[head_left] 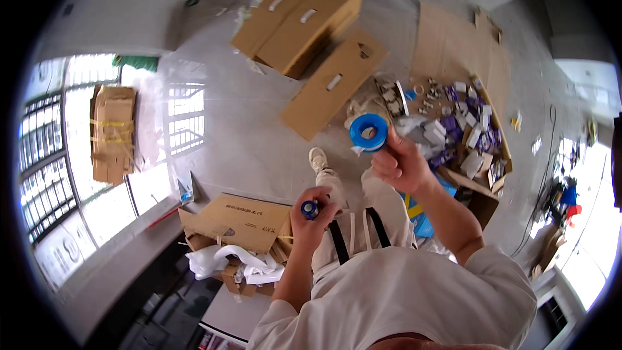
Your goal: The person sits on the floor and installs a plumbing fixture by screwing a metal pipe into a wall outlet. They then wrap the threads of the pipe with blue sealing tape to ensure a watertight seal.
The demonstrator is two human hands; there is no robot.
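My right hand (pixel 403 161) is closed on a blue ring-shaped spool (pixel 356 132), raised in front of me with its hole facing up. A short white strip hangs at the spool's lower left edge, like the end of thread seal tape. Lower and to the left, my left hand (pixel 310 225) is closed around a small round piece with a dark blue rim (pixel 308 209). Fingers hide most of that piece, so its exact kind is unclear. The two hands are apart.
Large cardboard boxes (pixel 298 16) stand ahead on the grey floor (pixel 240 129). Right lies a cardboard tray (pixel 497 123) with white and purple small boxes. An opened carton (pixel 243 220) with white packing foam sits at left. Flattened cardboard (pixel 113 133) leans by the windows.
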